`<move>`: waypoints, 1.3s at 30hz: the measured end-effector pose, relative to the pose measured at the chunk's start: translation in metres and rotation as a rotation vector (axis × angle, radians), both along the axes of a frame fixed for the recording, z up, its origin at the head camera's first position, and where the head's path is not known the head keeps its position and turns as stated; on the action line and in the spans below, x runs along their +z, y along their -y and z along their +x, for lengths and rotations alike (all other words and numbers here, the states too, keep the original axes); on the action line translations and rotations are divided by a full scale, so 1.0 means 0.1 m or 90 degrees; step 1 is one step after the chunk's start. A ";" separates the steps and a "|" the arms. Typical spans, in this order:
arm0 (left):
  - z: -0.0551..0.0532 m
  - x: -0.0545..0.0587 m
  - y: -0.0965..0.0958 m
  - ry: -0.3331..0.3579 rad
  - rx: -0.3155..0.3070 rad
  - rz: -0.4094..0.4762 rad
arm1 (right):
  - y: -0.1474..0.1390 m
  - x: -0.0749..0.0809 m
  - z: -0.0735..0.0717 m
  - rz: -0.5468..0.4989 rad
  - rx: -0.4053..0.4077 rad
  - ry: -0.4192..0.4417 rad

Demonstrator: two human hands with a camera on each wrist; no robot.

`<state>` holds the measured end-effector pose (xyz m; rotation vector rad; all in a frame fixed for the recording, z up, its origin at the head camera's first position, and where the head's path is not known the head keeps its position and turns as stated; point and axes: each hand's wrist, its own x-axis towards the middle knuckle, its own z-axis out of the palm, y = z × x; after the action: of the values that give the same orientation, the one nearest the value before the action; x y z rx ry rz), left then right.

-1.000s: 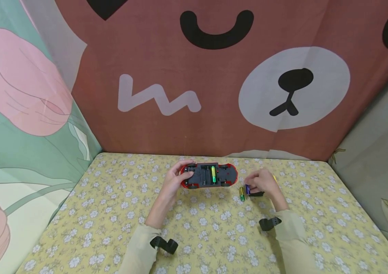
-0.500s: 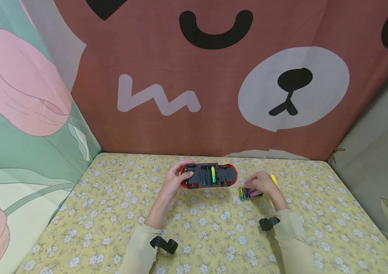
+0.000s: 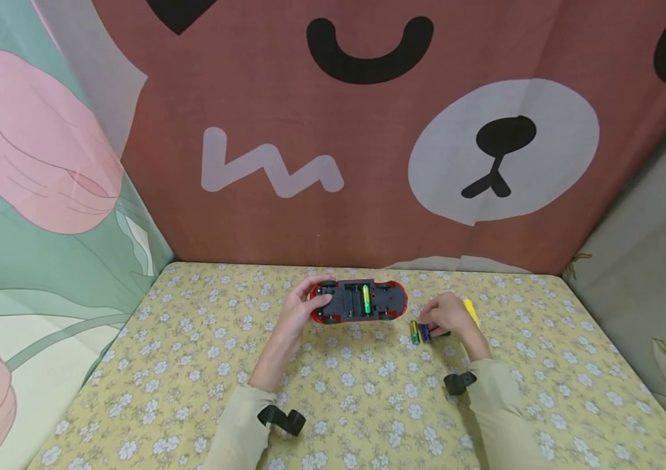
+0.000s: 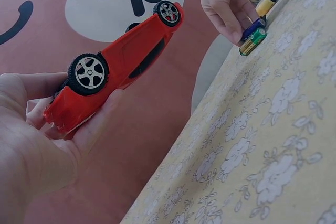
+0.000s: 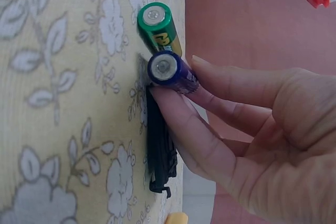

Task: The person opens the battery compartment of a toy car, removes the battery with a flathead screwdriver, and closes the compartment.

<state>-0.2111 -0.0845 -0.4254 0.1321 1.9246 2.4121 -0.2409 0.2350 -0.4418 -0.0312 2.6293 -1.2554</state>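
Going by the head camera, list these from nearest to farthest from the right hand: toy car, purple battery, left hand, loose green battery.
1. Purple battery: pinched in the right hand.
2. Loose green battery: on the table, just left of the purple one.
3. Toy car: farther left, underside showing.
4. Left hand: gripping the car's far end.

Head view high, facing forward and down, wrist views nearer, tilted sideways, both sharing the green battery (image 5: 162,30)

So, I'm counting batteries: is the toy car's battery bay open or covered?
Open: the head view shows a green battery exposed in the bay of the car.
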 end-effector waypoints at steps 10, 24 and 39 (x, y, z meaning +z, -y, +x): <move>0.01 0.00 0.00 0.001 0.000 -0.002 | 0.01 0.01 0.02 0.015 -0.006 0.005; 0.01 0.01 0.00 -0.002 -0.001 -0.003 | -0.05 0.06 0.00 0.019 -0.008 -0.031; 0.01 0.00 -0.01 -0.008 -0.002 0.002 | 0.03 0.48 0.15 0.019 0.017 -0.193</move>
<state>-0.2103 -0.0834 -0.4252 0.1496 1.9253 2.4176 -0.2264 0.2320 -0.3942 -0.2720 2.8884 -1.2915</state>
